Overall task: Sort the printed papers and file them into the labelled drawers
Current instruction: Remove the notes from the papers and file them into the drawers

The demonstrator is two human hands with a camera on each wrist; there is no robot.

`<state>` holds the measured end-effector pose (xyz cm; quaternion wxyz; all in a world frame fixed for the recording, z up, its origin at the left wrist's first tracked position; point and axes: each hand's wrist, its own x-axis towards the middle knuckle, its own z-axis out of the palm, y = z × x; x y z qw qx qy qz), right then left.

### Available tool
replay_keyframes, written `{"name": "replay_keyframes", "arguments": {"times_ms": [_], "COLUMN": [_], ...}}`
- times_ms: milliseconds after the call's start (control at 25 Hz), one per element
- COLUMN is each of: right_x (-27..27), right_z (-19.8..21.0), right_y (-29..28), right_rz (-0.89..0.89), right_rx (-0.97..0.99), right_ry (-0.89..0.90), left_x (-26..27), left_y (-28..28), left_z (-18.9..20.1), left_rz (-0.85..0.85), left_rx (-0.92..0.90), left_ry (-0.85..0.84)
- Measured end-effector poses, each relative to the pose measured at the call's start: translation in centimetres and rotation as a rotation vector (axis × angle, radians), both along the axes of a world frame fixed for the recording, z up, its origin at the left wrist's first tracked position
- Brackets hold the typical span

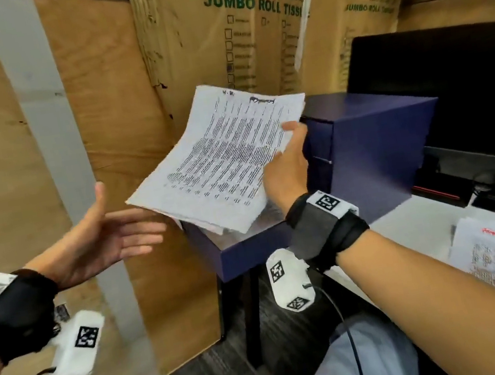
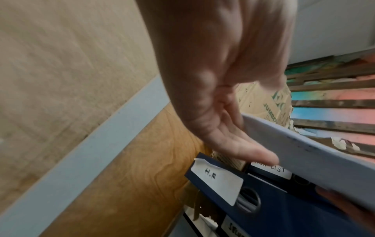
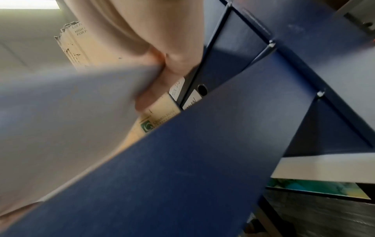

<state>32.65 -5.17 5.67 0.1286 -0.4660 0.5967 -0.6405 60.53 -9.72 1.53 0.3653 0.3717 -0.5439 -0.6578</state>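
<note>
head: right hand (image 1: 285, 167) grips printed sheets (image 1: 221, 159) above the open blue drawer (image 1: 250, 249), long axis slanting up-right; left hand (image 1: 109, 235) relaxed, empty; cartons (image 1: 243, 22) read "JUMBO ROLL TISSUE" | left wrist: drawer labels (image 2: 217, 179) "H.R", "…LIST" | right wrist: fingers (image 3: 146, 99) beneath the sheets; labels blurred

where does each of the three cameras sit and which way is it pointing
Head: on the head, facing forward and down at the papers over the open drawer; both forearms, left hand, right hand show.
Left wrist: along the open left hand toward the H.R label.
Right wrist: along the right hand, gripping papers, at the blue drawer unit.
Shared: all three show the papers.
</note>
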Motion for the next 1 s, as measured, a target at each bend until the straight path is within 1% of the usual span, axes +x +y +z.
{"name": "replay_keyframes", "arguments": {"times_ms": [80, 120, 160, 200, 240, 320, 400, 480, 600, 640, 680, 720, 760, 800, 840, 880, 920, 960, 1000], "right_x": [0.1, 0.2, 0.4, 0.4, 0.3, -0.6, -1.9, -3.6, -6.2, -6.8, -7.2, -7.3, -7.2, -7.0, -6.7, -6.5, -6.3, -5.9, -5.4], "right_z": [-0.7, -1.1, -1.2, -1.3, -1.2, -0.9, -0.6, -0.6, -1.0, -1.0, -0.9, -0.7, -0.5, -0.4, -0.3, -0.3, -0.4, -0.5, -0.8], "right_y": [-0.4, -0.3, 0.2, 0.7, 1.2, 2.1, 2.7, 3.1, 3.3, 3.5, 3.8, 4.0, 4.4, 4.6, 4.8, 4.8, 4.6, 4.4, 4.2], "right_rz": [0.135, 0.238, 0.344, 0.417, 0.461, 0.54, 0.599, 0.559, 0.426, 0.397, 0.387, 0.383, 0.372, 0.333, 0.263, 0.17, 0.076, 0.022, 0.026], "right_rx": [0.27, 0.383, 0.476, 0.542, 0.589, 0.666, 0.732, 0.713, 0.554, 0.501, 0.472, 0.478, 0.508, 0.548, 0.572, 0.568, 0.522, 0.461, 0.402], "right_ry": [0.082, 0.035, -0.064, -0.164, -0.224, -0.29, -0.352, -0.425, -0.592, -0.616, -0.595, -0.51, -0.339, -0.086, 0.212, 0.511, 0.758, 0.915, 0.991], "left_x": [0.6, 1.0, 1.2, 1.4, 1.4, 1.0, 0.0, -1.7, -5.1, -6.4, -7.6, -8.7, -9.8, -10.7, -11.4, -12.1, -12.8, -13.4, -13.7], "left_y": [0.3, 0.2, -0.2, -0.4, -0.6, -1.1, -1.6, -1.7, -1.7, -1.6, -1.5, -1.6, -1.7, -1.9, -2.3, -2.6, -2.9, -3.1, -3.3], "left_z": [0.2, 0.3, 0.2, 0.2, 0.3, 0.8, 1.5, 2.4, 3.5, 3.7, 3.9, 4.0, 4.1, 4.0, 3.8, 3.5, 3.3, 3.0, 2.7], "left_rz": [0.115, 0.161, 0.195, 0.22, 0.242, 0.271, 0.27, 0.255, 0.217, 0.209, 0.202, 0.195, 0.196, 0.206, 0.223, 0.237, 0.228, 0.207, 0.203], "left_rx": [-0.145, -0.175, -0.17, -0.152, -0.133, -0.104, -0.063, 0.003, 0.096, 0.118, 0.118, 0.094, 0.055, 0.007, -0.039, -0.08, -0.128, -0.192, -0.266], "left_ry": [-0.091, -0.117, -0.12, -0.113, -0.112, -0.114, -0.076, -0.056, -0.029, -0.007, -0.006, -0.039, -0.102, -0.184, -0.269, -0.343, -0.42, -0.535, -0.668]}}
